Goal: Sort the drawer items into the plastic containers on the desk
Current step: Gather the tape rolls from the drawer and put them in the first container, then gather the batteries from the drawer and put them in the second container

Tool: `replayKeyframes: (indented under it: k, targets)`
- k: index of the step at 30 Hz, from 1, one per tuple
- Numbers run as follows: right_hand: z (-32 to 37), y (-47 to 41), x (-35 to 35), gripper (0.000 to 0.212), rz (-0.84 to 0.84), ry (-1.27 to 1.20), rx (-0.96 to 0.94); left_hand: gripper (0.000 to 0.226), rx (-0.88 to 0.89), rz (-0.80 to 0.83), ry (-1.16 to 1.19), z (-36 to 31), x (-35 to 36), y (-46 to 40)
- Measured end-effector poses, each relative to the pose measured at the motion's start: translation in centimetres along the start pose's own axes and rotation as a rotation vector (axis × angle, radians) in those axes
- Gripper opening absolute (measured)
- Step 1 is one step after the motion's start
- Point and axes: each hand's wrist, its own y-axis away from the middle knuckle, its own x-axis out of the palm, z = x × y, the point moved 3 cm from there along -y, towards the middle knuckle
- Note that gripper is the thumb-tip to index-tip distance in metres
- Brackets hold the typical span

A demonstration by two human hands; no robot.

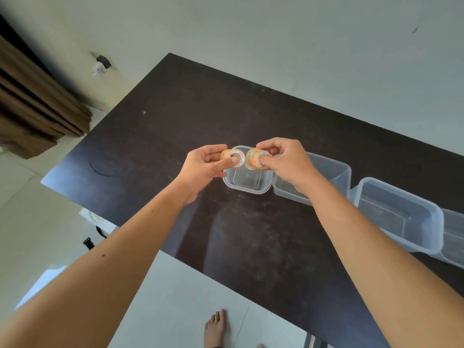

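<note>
Head view: dark wooden desk [155,126] seen from above, running from upper left to lower right, with a pale wall behind it. Both forearms reach out over the desk. Left hand [204,167] pinches a roll of tape [232,158] between thumb and curled fingers, its clear core facing the camera. Right hand [283,162] grips a second, thicker tape stack [256,159], yellowish with an orange patch, fingers curled over the top and thumb underneath. The two rolls sit just beside each other, nearly touching, held in the air above the leftmost small container [247,182], a clear square tub standing on the desk. Touching its right side is a second container [336,169], partly hidden by the right wrist. Further right stand a larger rectangular tub [399,209] and, at the frame edge, another tub [454,237], only partly in view. All the tubs look clear, and I cannot make out any contents in them. Brown curtain [32,101] hangs at the left. Bare foot [216,327] on the pale floor below the desk edge
</note>
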Motion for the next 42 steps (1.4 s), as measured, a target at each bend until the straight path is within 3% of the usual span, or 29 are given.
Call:
replayKeyframes:
  k: [8,24,32,42]
  targets:
    - [-0.3,0.3,0.1,0.037,0.030,-0.029,-0.002,0.055,0.008,0.009,-0.031,0.8,0.3,-0.2]
    - [-0.1,5.5,-2.8,0.031,-0.016,-0.074,-0.039,0.045,0.085,-0.023,0.057,0.4,1.5,2.9]
    - [-3.6,15.2,-7.6,0.026,-0.080,-0.153,-0.018,0.044,0.089,0.058,0.156,1.2,7.0,8.6]
    - [-15.5,33.0,-13.9,0.028,-0.041,-0.181,0.095,0.031,0.022,0.188,0.096,9.2,19.0,22.4]
